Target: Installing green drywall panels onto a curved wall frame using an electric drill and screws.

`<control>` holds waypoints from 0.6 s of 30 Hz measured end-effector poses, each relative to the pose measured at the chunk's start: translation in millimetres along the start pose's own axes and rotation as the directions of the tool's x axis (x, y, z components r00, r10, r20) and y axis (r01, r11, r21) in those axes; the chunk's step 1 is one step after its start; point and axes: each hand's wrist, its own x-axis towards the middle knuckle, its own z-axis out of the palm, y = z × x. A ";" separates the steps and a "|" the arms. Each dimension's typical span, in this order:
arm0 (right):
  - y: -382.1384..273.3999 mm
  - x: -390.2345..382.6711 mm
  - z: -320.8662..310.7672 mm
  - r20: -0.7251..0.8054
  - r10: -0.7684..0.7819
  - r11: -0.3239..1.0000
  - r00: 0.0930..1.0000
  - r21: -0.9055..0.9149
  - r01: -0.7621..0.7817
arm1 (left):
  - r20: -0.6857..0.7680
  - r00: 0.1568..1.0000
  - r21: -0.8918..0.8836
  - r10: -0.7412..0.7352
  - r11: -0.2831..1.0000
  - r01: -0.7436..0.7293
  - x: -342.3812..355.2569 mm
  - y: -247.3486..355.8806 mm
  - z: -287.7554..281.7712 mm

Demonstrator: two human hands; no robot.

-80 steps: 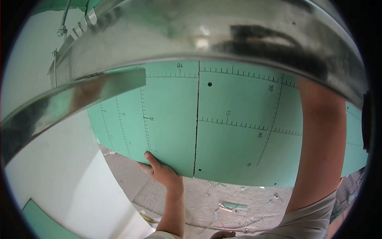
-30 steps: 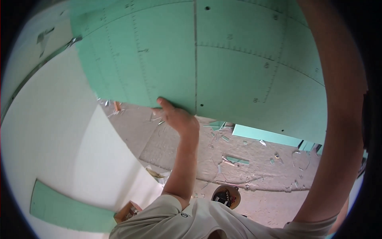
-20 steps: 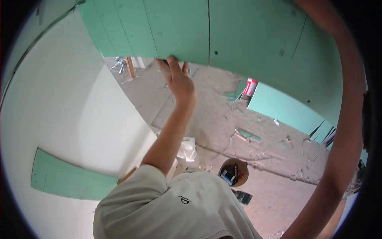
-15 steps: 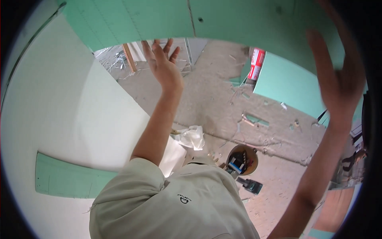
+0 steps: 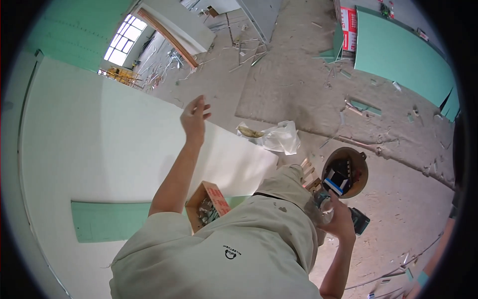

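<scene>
My left hand (image 5: pixel 194 119) is raised in front of the white wall panel (image 5: pixel 134 134), its fingers loosely bent and slightly apart. Nothing shows in it, though part of the palm is hidden. Down at my right hip, my right hand (image 5: pixel 341 219) is closed round the handle of a cordless drill (image 5: pixel 359 221). The drill's dark battery end sticks out beyond the hand, and its front part lies against my trousers. At the upper left is a green plasterboard (image 5: pixel 69 37) with rows of marks on it.
Below me on the right stands a round bucket (image 5: pixel 365 172) with tools inside. An open cardboard box (image 5: pixel 217 199) of small metal pieces is by my left side. White plastic sheeting (image 5: pixel 284 137), scattered offcuts and a large green board (image 5: pixel 403 57) lie on the floor.
Both hands have come away from the green board overhead. My left hand has lowered; my right has dropped to the hip and taken hold of the drill. The view has shifted left.
</scene>
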 end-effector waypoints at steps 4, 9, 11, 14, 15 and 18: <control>33.4 -26.2 21.4 0.069 0.211 0.976 0.975 0.035 -0.214 | -0.180 0.983 0.039 0.046 0.998 -0.040 28.3 8.3 -56.6; 66.6 -33.0 47.1 -0.018 0.256 0.955 0.966 -0.147 -0.256 | -0.282 0.935 0.169 0.216 0.970 -0.173 60.2 51.1 -108.9; 63.1 -27.8 49.1 -0.013 0.273 0.945 0.962 -0.184 -0.271 | -0.295 0.902 0.307 0.315 0.925 -0.223 66.7 72.4 -127.5; 62.1 -25.0 49.2 -0.001 0.291 0.942 0.957 -0.172 -0.287 | -0.296 0.870 0.455 0.395 0.859 -0.235 71.7 103.4 -153.4; 61.7 -25.0 48.0 0.008 0.307 0.941 0.952 -0.149 -0.302 | -0.296 0.860 0.512 0.415 0.829 -0.224 73.4 112.4 -161.9; 50.5 -23.1 38.4 0.054 0.348 0.931 0.936 -0.140 -0.338 | -0.291 0.835 0.620 0.466 0.757 -0.206 80.5 131.3 -174.8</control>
